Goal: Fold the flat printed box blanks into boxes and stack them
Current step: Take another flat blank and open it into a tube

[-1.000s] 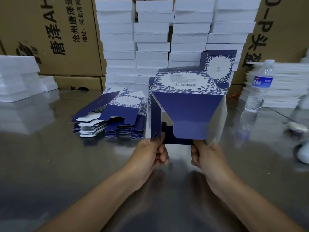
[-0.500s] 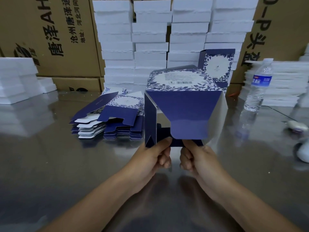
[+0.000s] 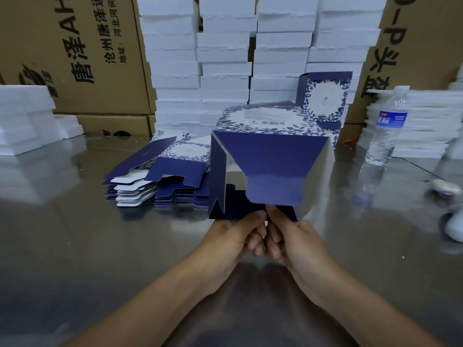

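half-folded box (image 3: 270, 156) is sitting mid-view over the steel surface (image 3: 75, 246), open end facing the camera, floral panel with the barcode facing up. can't tell if its far end is resting on the surface

left hand (image 3: 233, 236) and right hand (image 3: 295, 241) are meeting at the box's near lower edge, knuckles touching each other. fingers (image 3: 253, 217) on both hands are curling in tight and pinching the dark blue bottom flap (image 3: 240, 209), thumbs on top

rounded blue flap (image 3: 275, 189) is hanging down over the opening from the top panel. left side flap (image 3: 217, 176) is standing out edge-on

stack of flat blanks (image 3: 160, 181) is lying just left of the box, top sheets splaying upward

one finished box (image 3: 324, 98) is standing upright right behind the held one

white foam blocks (image 3: 225, 58) are sitting in tall columns along the back, brown cartons (image 3: 100, 46) behind them. more foam is lying at far left and far right

water bottle (image 3: 387, 128) is standing upright on the right, well apart from both hands
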A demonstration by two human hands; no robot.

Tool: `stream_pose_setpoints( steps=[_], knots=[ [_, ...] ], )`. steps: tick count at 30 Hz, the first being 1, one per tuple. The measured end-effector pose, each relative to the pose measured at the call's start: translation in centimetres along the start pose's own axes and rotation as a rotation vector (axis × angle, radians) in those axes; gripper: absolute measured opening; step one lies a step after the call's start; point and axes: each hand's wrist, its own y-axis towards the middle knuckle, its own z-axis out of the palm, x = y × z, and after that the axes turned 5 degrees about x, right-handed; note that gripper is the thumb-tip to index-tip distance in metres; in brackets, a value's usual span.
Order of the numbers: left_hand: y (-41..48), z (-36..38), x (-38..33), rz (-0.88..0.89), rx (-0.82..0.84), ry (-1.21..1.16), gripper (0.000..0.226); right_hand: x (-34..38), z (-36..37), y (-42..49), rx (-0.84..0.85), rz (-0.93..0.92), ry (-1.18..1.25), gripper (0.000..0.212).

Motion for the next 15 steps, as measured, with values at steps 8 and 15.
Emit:
stream_pose_setpoints(
  steps=[8,15],
  knots=[
    [0.6,-0.8,0.2,-0.084,-0.063,0.038,0.046,0.0,-1.2,1.0,-0.082,0.017,0.031,0.063],
    [0.7,-1.8,-1.2,-0.292,-0.034,0.057,0.039,-0.1,-1.8,1.2,-0.079,0.086,0.092,0.052]
  ],
)
